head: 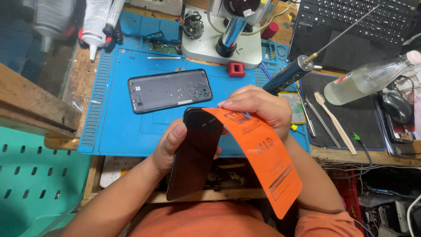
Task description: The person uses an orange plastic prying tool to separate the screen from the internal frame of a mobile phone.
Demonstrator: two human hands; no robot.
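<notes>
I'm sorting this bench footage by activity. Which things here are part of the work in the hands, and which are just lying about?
In hand:
- left hand holding the black phone
- right hand peeling the orange film

Lying about:
- grey back cover on the blue mat
- microscope base
- toothbrush
- clear bottle
- laptop

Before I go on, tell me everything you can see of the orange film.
The orange film is a thin, glossy, flexible sheet with dark print, bent in an arc. Its upper end meets the top edge of the black phone; its lower end hangs free over the lap. The right hand pinches it near the top; the left hand grips the phone.
</notes>
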